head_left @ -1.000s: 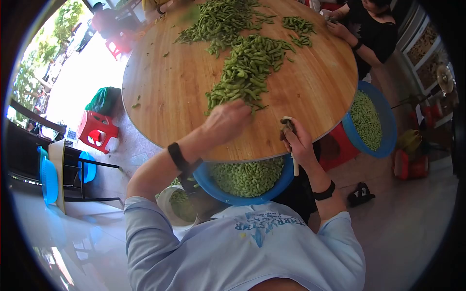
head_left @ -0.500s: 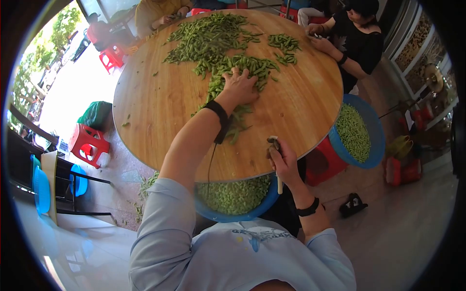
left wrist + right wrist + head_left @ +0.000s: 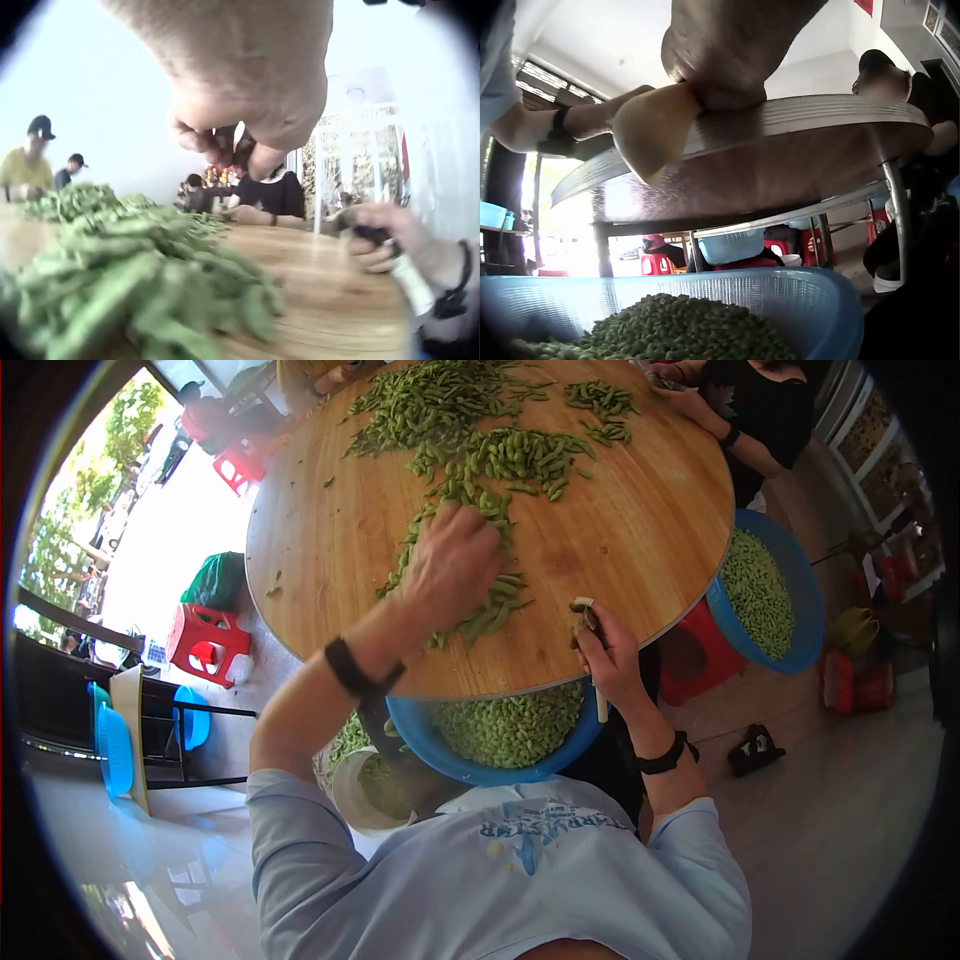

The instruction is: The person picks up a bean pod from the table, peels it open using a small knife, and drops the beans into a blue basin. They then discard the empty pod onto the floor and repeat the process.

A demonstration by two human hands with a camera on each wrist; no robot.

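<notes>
My left hand (image 3: 455, 565) is over green soybean pods (image 3: 490, 615) near the front of the round wooden table. In the left wrist view its fingers are loosely bent, with a gap beside the thumb and no pod showing between them. My right hand (image 3: 612, 650) grips a pale-handled tool (image 3: 601, 705) above the table's front edge. The handle's flared cream end (image 3: 656, 131) sticks out below the fist in the right wrist view. Something dark (image 3: 371, 233) is at its fingers; what kind of tool this is, I cannot tell.
Below the table edge stands a blue basin (image 3: 400, 730) of shelled beans, beside a whitish bucket (image 3: 350, 800). Another blue basin (image 3: 808, 600) of beans is at the right, near a red stool (image 3: 700, 650). A larger pod heap (image 3: 430, 405) lies farther back. People sit around the table.
My left hand reached onto the pods with fingers spread, then drew back toward me and bent its fingers. Some pods now lie nearer the front edge. The right hand keeps its grip.
</notes>
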